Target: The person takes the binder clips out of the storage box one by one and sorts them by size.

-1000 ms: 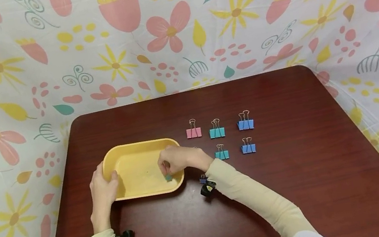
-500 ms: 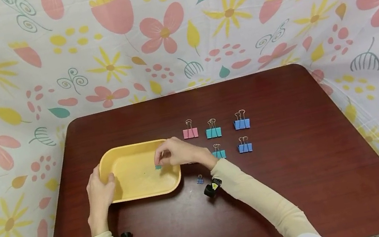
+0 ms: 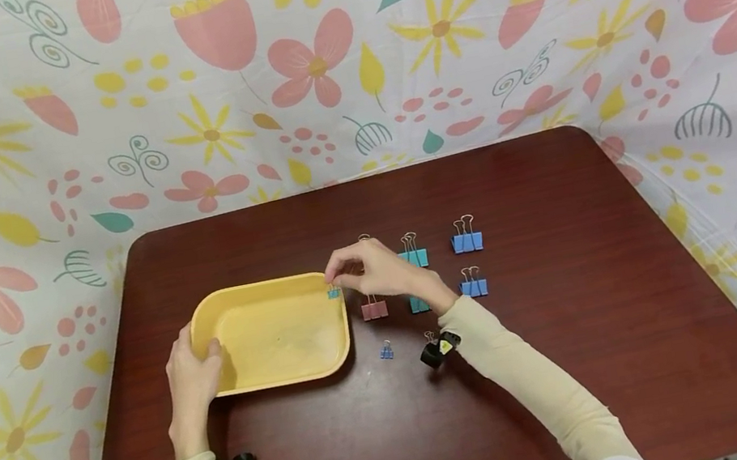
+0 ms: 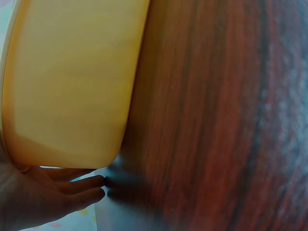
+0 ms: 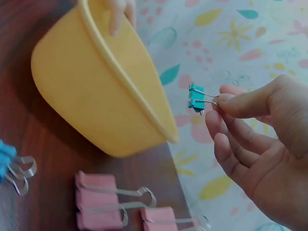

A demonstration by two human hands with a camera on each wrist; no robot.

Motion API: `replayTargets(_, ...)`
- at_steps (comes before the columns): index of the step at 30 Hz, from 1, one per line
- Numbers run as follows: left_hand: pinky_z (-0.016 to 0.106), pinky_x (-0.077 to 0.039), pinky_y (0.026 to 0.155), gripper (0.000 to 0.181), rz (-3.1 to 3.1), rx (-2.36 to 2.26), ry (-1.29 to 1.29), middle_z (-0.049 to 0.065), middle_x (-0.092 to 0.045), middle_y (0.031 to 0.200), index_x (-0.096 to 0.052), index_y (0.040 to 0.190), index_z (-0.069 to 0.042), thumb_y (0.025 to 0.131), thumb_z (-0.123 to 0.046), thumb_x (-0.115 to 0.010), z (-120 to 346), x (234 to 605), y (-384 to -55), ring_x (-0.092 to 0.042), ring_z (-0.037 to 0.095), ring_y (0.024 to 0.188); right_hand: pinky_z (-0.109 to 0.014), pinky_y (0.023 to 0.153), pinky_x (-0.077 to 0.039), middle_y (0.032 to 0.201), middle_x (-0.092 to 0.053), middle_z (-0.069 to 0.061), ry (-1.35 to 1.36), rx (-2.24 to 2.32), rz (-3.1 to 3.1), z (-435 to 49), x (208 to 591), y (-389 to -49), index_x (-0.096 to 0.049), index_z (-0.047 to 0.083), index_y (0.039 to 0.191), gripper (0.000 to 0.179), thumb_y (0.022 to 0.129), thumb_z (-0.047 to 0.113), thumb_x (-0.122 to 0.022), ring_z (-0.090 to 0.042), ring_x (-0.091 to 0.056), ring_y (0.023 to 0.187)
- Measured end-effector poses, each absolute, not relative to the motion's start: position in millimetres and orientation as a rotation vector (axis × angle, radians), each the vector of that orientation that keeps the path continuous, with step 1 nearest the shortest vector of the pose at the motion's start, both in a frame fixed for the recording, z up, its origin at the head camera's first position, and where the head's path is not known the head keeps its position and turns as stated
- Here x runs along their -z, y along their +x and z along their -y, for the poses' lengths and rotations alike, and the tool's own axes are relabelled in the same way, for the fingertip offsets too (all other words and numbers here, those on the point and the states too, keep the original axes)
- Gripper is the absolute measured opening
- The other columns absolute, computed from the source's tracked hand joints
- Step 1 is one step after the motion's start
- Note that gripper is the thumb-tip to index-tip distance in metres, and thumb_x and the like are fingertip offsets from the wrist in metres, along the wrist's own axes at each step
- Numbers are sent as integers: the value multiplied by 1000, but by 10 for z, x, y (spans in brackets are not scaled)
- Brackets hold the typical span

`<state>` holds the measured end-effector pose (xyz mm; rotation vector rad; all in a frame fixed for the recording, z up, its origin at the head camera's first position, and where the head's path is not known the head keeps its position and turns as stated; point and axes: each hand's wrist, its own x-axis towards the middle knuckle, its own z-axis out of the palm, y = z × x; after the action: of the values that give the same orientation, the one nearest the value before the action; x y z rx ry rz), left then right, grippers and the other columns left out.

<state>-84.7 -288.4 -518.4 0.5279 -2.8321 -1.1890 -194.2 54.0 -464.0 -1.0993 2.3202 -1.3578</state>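
My right hand (image 3: 375,268) pinches a small teal binder clip (image 3: 334,294) by its wire handles between thumb and fingertips. In the head view the clip overlaps the right end of the yellow tub (image 3: 277,383). The right wrist view shows the teal clip (image 5: 197,98) beyond the tub's rim, its handles toward my thumb. At the tub's other end, my left hand (image 3: 190,376) grips the wall, thumb inside and fingers outside. A pink binder clip (image 3: 374,309) stands on the table below my right hand, which mostly hides another farther back.
Two teal clips, one of them a teal clip (image 3: 415,259) at the back, are partly covered by the right arm. Right of them stand a rear blue clip (image 3: 468,243) and a nearer blue clip (image 3: 474,288). A small blue clip (image 3: 387,352) lies nearer, beside the tub. Patterned cloth (image 3: 329,130) rises behind the brown table (image 3: 575,309).
My right hand has lifted the small teal clip from inside the tub and carried it right and back to the tub's right rim. My left hand keeps its grip on the tub.
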Motion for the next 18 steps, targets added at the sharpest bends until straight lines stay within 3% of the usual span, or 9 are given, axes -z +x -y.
replayTargets(4, 61, -34, 110, 58, 2838, 1181, 531, 30, -49, 143, -38, 155, -5, 101, -24, -52, 2887, 5184, -849, -42, 50, 135, -41, 74, -55, 92, -75, 1, -1070, 1333, -2370, -732, 4561, -1956, -75, 9, 97, 8, 96, 6, -68, -16, -64, 80)
replayTargets(10, 61, -34, 109, 58, 2844, 1171, 535, 30, -50, 142, -38, 154, -5, 101, -24, -53, 2880, 5184, -856, -42, 50, 134, -38, 82, -56, 94, -75, -4, -974, 1301, -2421, -1072, 4492, -1941, -75, 10, 98, 9, 94, 5, -69, -13, -67, 83)
replayTargets(18, 61, -36, 108, 58, 2838, 1186, 555, 29, -50, 142, -38, 155, -6, 101, -25, -52, 2882, 5193, -849, -43, 49, 134, -35, 77, -56, 95, -76, -12, -907, 1297, -2423, -1462, 4510, -1924, -74, 10, 100, 9, 94, 4, -69, -30, -70, 84)
